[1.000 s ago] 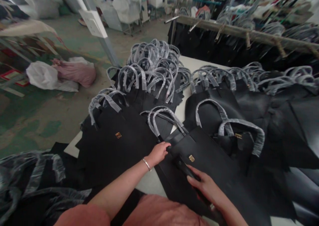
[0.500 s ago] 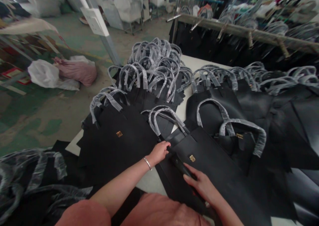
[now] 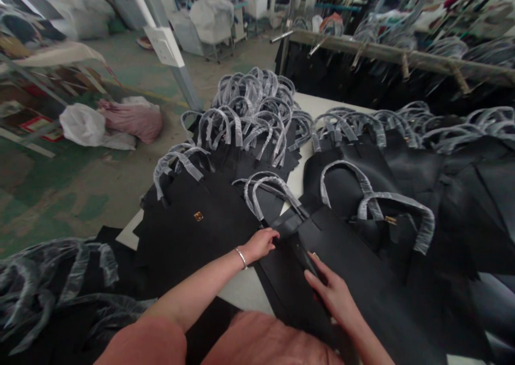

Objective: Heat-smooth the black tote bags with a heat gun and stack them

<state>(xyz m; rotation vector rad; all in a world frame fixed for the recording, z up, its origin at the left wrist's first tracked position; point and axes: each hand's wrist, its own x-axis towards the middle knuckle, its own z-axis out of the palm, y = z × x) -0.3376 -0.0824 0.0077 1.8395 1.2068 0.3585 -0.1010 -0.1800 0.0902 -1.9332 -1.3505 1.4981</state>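
Already, the handles (image 3: 396,206) on the black bags (image 3: 193,236) look film-wrapped; the left hand (image 3: 259,245) rests, fingers together, on the nearest bag (image 3: 354,279), the right hand (image 3: 330,292) apparently pinching its edge.

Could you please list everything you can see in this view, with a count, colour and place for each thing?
black tote bags: many, too overlapped to count, black with plastic-wrapped handles, lying on the table
gold clasps: two visible, gold, on bag fronts
table: one, white, under the bags
rail: one, tan, beyond the table, with dark bags hanging below
white plastic sack: one, white, on the floor at left
pink bundle: one, pink, on the floor beside the sack
bracelet: one, silver, on the left wrist
left hand: one, on the nearest bag's top edge
right hand: one, on the same bag, lower down
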